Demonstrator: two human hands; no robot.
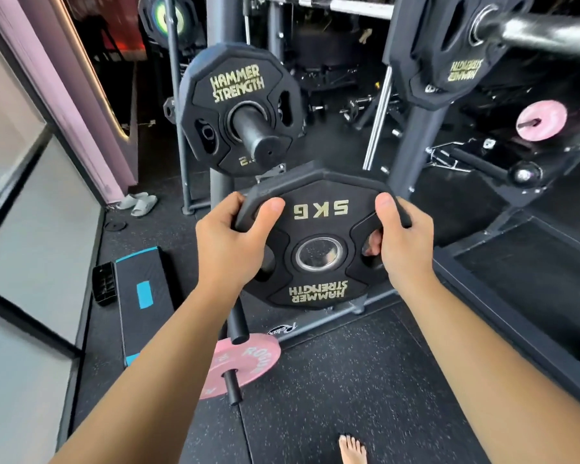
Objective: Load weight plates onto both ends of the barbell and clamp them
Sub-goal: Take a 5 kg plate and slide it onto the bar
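Black rubber 5 kg plate (318,242) gripped at both sides by left hand (230,242) and right hand (404,242), carried below the barbell sleeve (533,33) up to the right, already bearing one plate (456,48), unclamped.

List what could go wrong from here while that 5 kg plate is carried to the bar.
1. The 5 kg plate hangs in the air between the left hand and right hand. A slip could drop it towards the bare foot below.
2. The right hand's fingers go through a grip hole and may get pinched against the plate on the bar.
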